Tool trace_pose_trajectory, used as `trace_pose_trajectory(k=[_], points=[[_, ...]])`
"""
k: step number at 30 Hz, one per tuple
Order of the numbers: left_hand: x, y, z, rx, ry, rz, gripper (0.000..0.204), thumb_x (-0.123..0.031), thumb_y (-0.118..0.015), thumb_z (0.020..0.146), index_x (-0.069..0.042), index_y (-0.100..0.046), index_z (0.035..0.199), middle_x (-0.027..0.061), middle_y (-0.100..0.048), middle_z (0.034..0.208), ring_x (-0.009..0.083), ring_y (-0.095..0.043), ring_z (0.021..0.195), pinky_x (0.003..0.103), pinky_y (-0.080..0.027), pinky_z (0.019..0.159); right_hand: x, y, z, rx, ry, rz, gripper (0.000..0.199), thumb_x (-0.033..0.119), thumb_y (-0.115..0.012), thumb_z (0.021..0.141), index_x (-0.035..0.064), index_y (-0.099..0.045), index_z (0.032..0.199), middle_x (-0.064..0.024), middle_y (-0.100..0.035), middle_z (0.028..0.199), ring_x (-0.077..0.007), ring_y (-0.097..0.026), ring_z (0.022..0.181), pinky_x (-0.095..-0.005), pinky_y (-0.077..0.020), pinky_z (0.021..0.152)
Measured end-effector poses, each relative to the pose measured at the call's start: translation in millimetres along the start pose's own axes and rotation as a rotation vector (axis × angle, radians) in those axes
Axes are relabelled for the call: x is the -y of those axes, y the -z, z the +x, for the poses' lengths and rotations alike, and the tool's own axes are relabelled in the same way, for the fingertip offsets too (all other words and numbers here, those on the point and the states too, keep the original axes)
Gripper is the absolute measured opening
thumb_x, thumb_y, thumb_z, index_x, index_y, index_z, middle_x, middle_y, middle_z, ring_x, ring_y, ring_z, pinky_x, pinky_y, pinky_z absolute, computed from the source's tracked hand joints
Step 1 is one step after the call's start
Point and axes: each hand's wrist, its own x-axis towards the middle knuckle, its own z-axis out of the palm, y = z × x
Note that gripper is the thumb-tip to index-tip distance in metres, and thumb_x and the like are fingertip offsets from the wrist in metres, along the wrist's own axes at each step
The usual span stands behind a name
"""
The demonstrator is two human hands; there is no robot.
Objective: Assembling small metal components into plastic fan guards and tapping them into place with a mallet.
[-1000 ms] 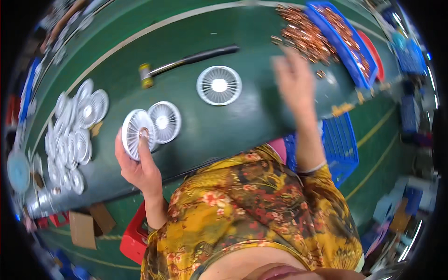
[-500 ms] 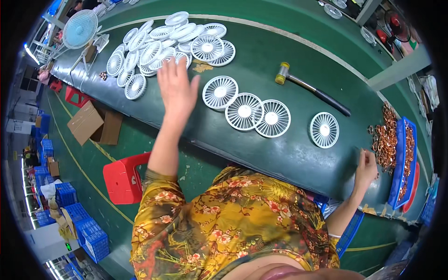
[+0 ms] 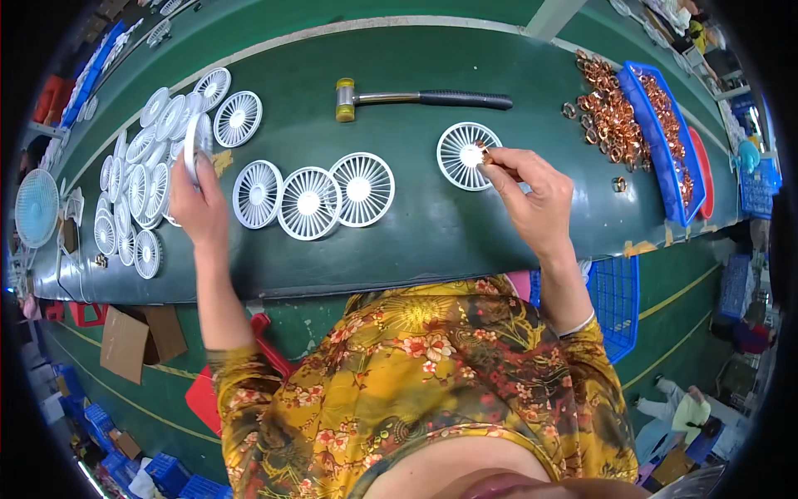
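Note:
My left hand [image 3: 198, 204] grips a white round fan grille [image 3: 192, 143] by its edge, tilted nearly upright, beside a heap of similar grilles [image 3: 137, 200]. In my right hand [image 3: 536, 195], thumb and fingers pinch a small copper-coloured ring [image 3: 484, 155]. That hand is over the right part of a single white grille [image 3: 455, 154], and its fingertips hide some of the spokes. Between my hands three more grilles lie in a row; the middle one [image 3: 309, 204] overlaps its neighbours.
A mallet with yellow heads [image 3: 345, 100] and a black handle lies beyond the grilles on the green table [image 3: 399, 258]. At the right, copper rings [image 3: 611, 112] are piled beside a blue tray [image 3: 665, 166] holding more. A loose ring [image 3: 619, 184] lies nearer. A standing fan [image 3: 37, 208] is far left.
My left hand has taken hold of a grille from the heap. My right hand has moved left from the ring pile to the single grille, with a ring in its fingers. The view has turned.

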Motion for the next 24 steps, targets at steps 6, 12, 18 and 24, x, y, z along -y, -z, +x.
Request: trace_pose_trajectory(k=[6, 12, 18, 24], points=[[-122.8, -8.5, -55.7, 0.116, 0.398, -0.976, 0.025, -0.016, -0.049, 0.098, 0.003, -0.054, 0.114, 0.0078, -0.059, 0.105, 0.0118, -0.055, 0.093, 0.027, -0.046, 0.080, 24.6, -14.7, 2.2, -0.065, 0.327, 0.025, 0.019, 0.011, -0.082, 0.065, 0.0069, -0.069, 0.077, -0.0041, -0.066, 0.076, -0.0191, -0.063, 0.070, -0.0301, -0.0500, 0.063], [-167.3, -22.2, -74.3, 0.432, 0.610, -1.209, 0.032, -0.026, -0.042, 0.102, 0.000, -0.052, 0.116, 0.0031, -0.058, 0.096, 0.0077, -0.053, 0.086, 0.024, -0.045, 0.079, 42.7, -30.7, 8.4, -0.053, 0.509, 0.145, 0.019, 0.014, -0.082, 0.064, 0.0091, -0.066, 0.073, -0.0018, -0.063, 0.074, -0.0193, -0.058, 0.065, -0.0306, -0.0444, 0.057], [-177.8, -25.0, -83.8, 0.479, 0.390, -1.155, 0.025, -0.011, -0.043, 0.098, 0.001, -0.043, 0.120, 0.0069, -0.053, 0.104, 0.0110, -0.051, 0.088, 0.026, -0.044, 0.080, 36.7, -50.6, 2.9, -0.029, 0.389, -0.041, 0.013, 0.015, -0.073, 0.074, 0.0083, -0.063, 0.076, -0.0039, -0.056, 0.071, -0.0237, -0.053, 0.066, -0.0345, -0.0419, 0.059], [-176.8, -37.3, -94.3, 0.461, 0.375, -1.186, 0.025, -0.001, -0.052, 0.087, 0.000, -0.041, 0.110, 0.0065, -0.051, 0.099, 0.0105, -0.049, 0.085, 0.027, -0.044, 0.077, 33.6, -57.8, -7.9, -0.120, 0.207, -0.091, 0.014, 0.019, -0.072, 0.075, 0.0095, -0.064, 0.082, -0.0049, -0.058, 0.085, -0.0263, -0.054, 0.088, -0.0433, -0.0378, 0.084]])
